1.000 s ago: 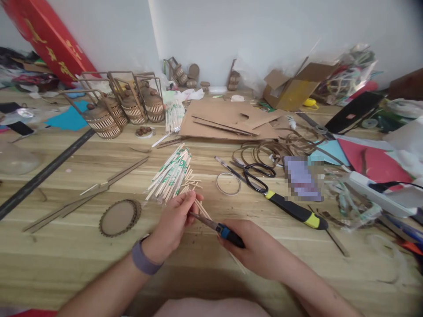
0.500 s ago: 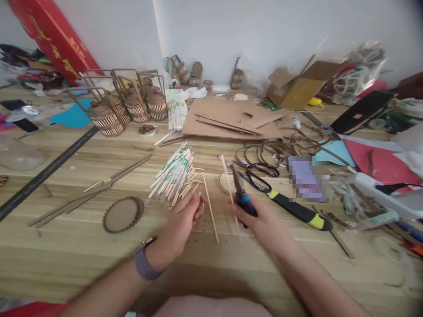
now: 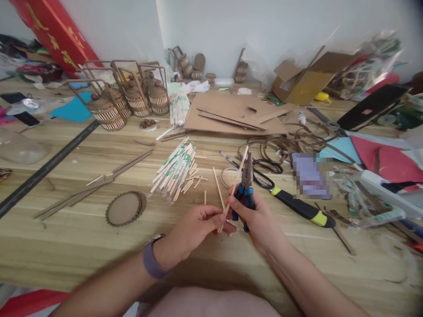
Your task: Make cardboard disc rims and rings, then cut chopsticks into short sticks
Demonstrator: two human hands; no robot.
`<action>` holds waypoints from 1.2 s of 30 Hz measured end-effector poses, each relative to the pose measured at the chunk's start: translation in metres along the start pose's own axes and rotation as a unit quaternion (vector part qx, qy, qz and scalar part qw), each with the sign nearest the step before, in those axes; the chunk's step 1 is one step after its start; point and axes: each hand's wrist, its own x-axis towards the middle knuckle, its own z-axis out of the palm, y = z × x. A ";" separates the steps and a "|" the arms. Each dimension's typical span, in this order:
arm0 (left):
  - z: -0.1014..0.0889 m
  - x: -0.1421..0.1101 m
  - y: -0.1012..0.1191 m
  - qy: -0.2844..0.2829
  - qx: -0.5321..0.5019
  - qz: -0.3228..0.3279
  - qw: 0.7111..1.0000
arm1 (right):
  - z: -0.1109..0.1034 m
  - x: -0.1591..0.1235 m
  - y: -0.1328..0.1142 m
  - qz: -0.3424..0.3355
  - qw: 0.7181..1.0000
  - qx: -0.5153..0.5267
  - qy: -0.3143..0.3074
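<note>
My right hand [image 3: 256,215] is closed round blue-handled pliers [image 3: 246,182], jaws pointing up and away from me. The same hand also pins a thin bamboo stick [image 3: 240,169] that slants up to the right. My left hand [image 3: 198,226], with a purple watch band at the wrist, pinches the lower end of that stick at its fingertips. Another loose stick [image 3: 218,188] lies on the wooden table [image 3: 82,246] just beyond the hands. A heap of wrapped bamboo sticks [image 3: 175,169] lies to the left of them.
A round cardboard disc [image 3: 125,208] lies at left. Black scissors [image 3: 264,169], a metal ring [image 3: 228,176] and a yellow-black handled tool [image 3: 300,209] lie to the right. Small woven baskets [image 3: 128,101], cardboard sheets [image 3: 231,116] and a cardboard box [image 3: 307,81] stand farther back.
My right hand swung the pliers from pointing left to upright and moved toward the left hand. My left hand let go of the earlier sticks and now pinches the stick held by the right hand.
</note>
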 end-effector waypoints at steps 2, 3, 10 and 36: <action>0.001 0.000 0.001 -0.002 0.004 0.001 1.000 | 0.000 0.000 0.002 -0.004 1.000 -0.009 -0.004; 0.001 -0.001 0.002 0.001 0.004 0.002 1.000 | -0.001 0.000 0.003 -0.011 1.000 -0.023 -0.005; -0.006 0.001 0.012 0.100 -0.106 0.015 0.989 | -0.004 -0.006 0.005 -0.116 0.964 -0.238 -0.008; -0.007 -0.004 0.015 0.098 -0.014 0.075 0.992 | -0.026 -0.034 -0.012 -0.053 0.934 -0.337 -0.110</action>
